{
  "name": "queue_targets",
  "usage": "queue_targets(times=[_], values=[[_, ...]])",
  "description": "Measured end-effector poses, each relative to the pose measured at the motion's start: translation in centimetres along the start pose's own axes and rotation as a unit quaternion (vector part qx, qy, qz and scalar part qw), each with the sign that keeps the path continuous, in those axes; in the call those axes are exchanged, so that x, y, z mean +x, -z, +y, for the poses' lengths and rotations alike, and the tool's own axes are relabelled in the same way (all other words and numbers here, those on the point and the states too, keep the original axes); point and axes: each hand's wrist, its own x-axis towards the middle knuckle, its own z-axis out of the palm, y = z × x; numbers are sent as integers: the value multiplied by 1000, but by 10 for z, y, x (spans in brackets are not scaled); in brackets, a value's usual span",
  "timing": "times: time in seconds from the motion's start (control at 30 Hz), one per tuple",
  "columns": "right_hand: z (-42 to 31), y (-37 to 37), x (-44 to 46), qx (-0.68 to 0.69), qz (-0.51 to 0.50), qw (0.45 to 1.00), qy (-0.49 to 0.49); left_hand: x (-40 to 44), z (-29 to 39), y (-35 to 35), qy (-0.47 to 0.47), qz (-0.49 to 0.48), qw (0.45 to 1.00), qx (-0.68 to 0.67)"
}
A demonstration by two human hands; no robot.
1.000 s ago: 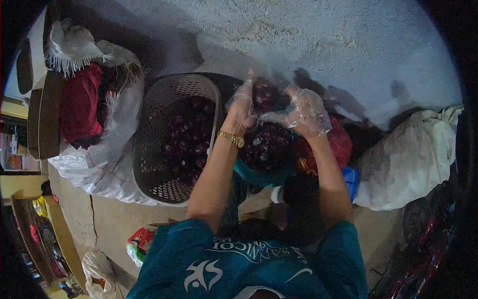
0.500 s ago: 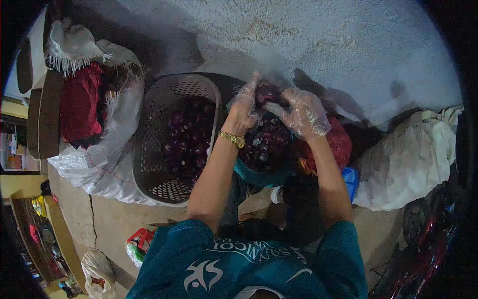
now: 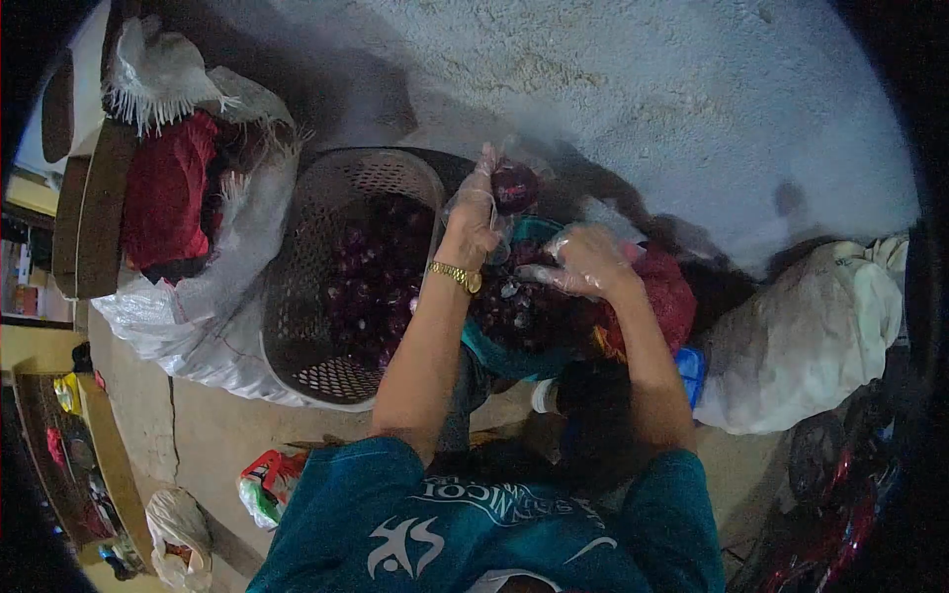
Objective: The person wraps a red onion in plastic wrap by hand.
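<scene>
A round dark-red onion (image 3: 515, 188) rests in my left hand (image 3: 473, 212), which wears a clear plastic glove and is closed on it. Below and to the right, my right hand (image 3: 591, 261), gloved in the same clear plastic, hangs over a teal tub (image 3: 494, 354). Its thumb and fingers are apart, and I see nothing held between them. Dark loose onion skins (image 3: 522, 314) fill the tub. Left of my left forearm, a grey-brown perforated plastic basket (image 3: 297, 296) holds many dark-purple onions (image 3: 371, 282).
A white woven sack (image 3: 168, 336) with red cloth-like material (image 3: 173, 193) stands at the left. Right of the tub are a red mesh bag (image 3: 660, 296), a blue object (image 3: 690, 376) and a pale full sack (image 3: 806, 341). A rough wall (image 3: 633, 89) rises ahead.
My right hand has come away from the onion and dropped down over the tub, its fingers parting. The left hand keeps hold of the onion near the same spot.
</scene>
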Motion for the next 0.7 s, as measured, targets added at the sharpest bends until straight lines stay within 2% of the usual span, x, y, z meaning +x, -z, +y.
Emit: queue_targets(times=[0.13,0.2,0.33,0.4,0.43,0.5,0.63,0.7], values=[[-4,15,-3,35,19,999,-22,-11,4,-10,-8,3,1000,-26],[-10,24,-3,84,59,990,-102,-19,6,-17,-7,26,999,-40],[-13,33,-4,116,75,979,-152,-21,5,-17,-17,19,1000,8],[-2,16,1,124,294,947,-47,-13,1,-12,17,23,999,38],[-3,18,1,124,293,947,-47,-11,-1,-11,17,23,999,37],[-10,27,-1,36,287,953,-86,-10,-4,-13,7,14,999,38],[-13,27,0,50,345,935,-63,-18,2,-23,47,-15,999,22],[-11,24,-1,35,280,953,-112,-21,2,-25,42,1,998,55]])
